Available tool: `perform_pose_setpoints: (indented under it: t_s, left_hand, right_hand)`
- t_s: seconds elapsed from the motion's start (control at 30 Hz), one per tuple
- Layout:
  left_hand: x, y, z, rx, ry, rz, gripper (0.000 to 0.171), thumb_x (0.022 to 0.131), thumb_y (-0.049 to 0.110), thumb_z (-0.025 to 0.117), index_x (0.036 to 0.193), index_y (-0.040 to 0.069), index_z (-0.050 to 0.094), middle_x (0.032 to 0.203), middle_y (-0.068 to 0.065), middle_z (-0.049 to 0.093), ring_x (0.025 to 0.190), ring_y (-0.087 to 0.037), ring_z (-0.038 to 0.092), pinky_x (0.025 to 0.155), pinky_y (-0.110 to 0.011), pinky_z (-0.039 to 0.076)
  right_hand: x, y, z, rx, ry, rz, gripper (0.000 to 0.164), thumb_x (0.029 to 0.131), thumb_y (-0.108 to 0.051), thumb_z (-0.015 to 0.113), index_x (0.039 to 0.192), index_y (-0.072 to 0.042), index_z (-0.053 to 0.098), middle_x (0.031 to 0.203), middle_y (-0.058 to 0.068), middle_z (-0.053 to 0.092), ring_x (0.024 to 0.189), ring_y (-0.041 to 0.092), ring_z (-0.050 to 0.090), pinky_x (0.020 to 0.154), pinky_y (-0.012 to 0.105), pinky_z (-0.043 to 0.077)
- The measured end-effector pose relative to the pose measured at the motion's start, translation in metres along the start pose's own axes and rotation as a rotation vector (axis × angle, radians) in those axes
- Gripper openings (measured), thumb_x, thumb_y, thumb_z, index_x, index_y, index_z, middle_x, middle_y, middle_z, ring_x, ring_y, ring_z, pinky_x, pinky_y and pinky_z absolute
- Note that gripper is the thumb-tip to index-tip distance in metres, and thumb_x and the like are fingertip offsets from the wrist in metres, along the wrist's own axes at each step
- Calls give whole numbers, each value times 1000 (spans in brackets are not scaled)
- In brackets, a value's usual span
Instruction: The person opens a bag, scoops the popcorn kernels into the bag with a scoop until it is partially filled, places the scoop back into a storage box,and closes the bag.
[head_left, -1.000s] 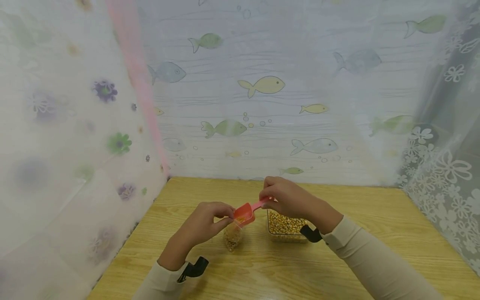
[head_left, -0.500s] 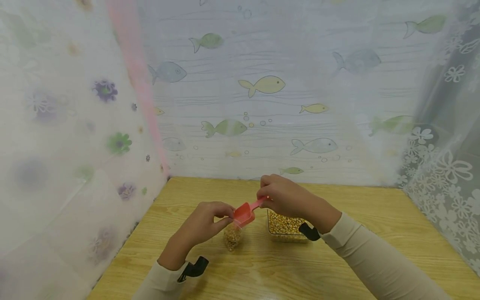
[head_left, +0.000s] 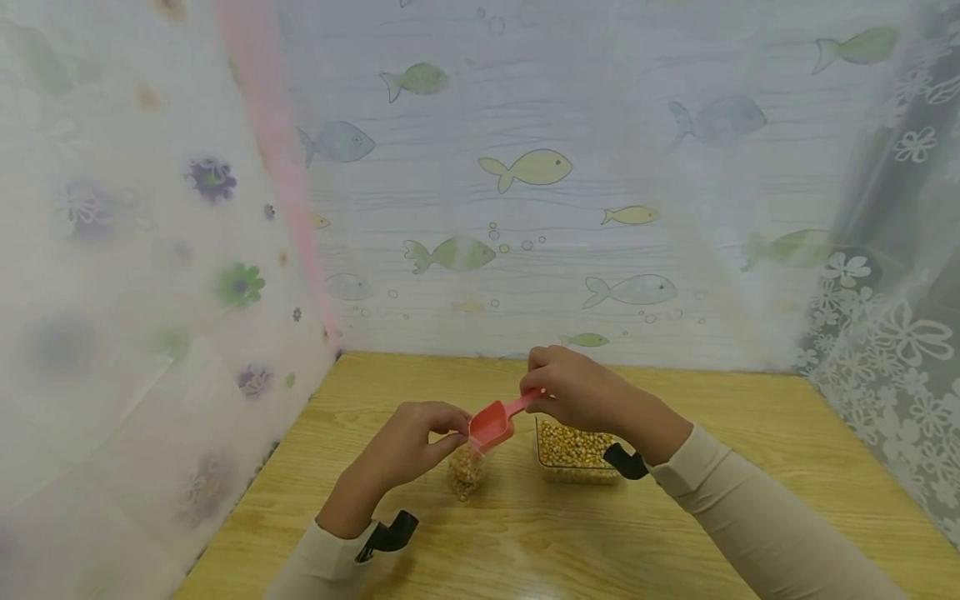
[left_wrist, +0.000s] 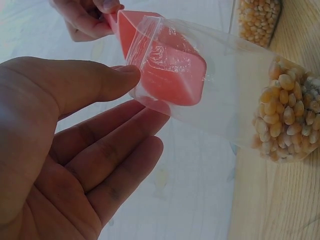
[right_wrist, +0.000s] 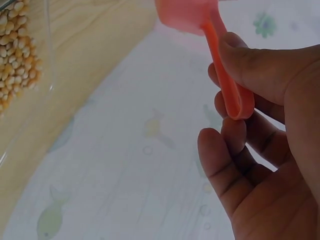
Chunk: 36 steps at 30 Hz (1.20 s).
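Note:
My left hand [head_left: 411,440] pinches the rim of a clear plastic bag [left_wrist: 220,115] between thumb and fingers. Corn kernels [left_wrist: 287,110] fill the bag's lower end. The pink scoop [head_left: 491,425] has its bowl tilted inside the bag's mouth, and no kernels show in the bowl. By its handle [right_wrist: 227,80] my right hand [head_left: 573,392] holds the scoop, thumb on one side and fingertips on the other.
A clear box [head_left: 577,475] of corn kernels stands on the wooden table [head_left: 675,517], below my right hand. Fish-printed sheeting [head_left: 525,275] hangs along the table's back edge, and flower-printed sheeting [head_left: 150,333] along the left.
The last kernels in the scoop have gone down into the bag, leaving the bowl bare. Both hands have kept nearly the same place, the right one shifting slightly.

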<state>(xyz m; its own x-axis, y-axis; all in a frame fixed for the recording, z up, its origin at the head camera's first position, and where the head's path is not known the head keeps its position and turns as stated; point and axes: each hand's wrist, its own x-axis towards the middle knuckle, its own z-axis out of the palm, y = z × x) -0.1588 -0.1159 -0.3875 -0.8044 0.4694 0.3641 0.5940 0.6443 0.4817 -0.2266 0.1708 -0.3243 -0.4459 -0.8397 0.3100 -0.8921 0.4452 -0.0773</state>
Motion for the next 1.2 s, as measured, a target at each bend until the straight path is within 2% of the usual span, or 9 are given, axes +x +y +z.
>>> perform_pose_setpoints:
  t_s: [0.17,0.33,0.43,0.57,0.87,1.2]
  left_hand:
    - [-1,2,-1,-6,13,29,7,96,11,75,94,18,77,117,-3,77,105,-15,75,85,-33,64]
    - [-2,3,-2,-13,0,10,6,96,11,75,94,17,77,118,-4,77,108,-16,74,85,-34,64]
    - [-1,3,-2,-13,2,21,5,97,12,74,95,15,77,118,-5,77,107,-18,74,84,-36,64]
    - [-2,3,-2,-7,7,36,4,97,13,74,96,13,77,118,-6,77,106,-19,75,82,-37,65]
    - [-2,2,-2,-20,-14,2,4,98,15,74,98,14,77,120,-3,76,110,-17,74,84,-35,64]
    - [-3,0,0,-11,2,21,4,98,15,73,95,18,75,119,-5,77,109,-17,74,83,-32,63]
  right_hand:
    - [-6,1,-1,22,11,-1,8,91,-24,82,95,-19,78,89,-7,58,79,7,49,69,24,48]
    - [-15,4,5,57,39,19,10,91,-24,82,98,-18,78,91,-6,59,80,11,52,71,25,48]
    - [-22,7,10,86,64,38,11,91,-24,82,100,-18,78,92,-6,59,81,12,53,70,24,48]
    - [-31,11,19,133,118,57,11,91,-22,82,101,-18,79,91,-9,58,78,12,53,67,23,47]
    - [-49,19,41,241,228,114,11,90,-18,83,100,-20,78,90,-13,56,76,6,48,64,22,47]
    - [-64,21,51,349,324,125,9,92,-15,80,98,-21,77,91,-12,58,74,4,49,61,26,49]
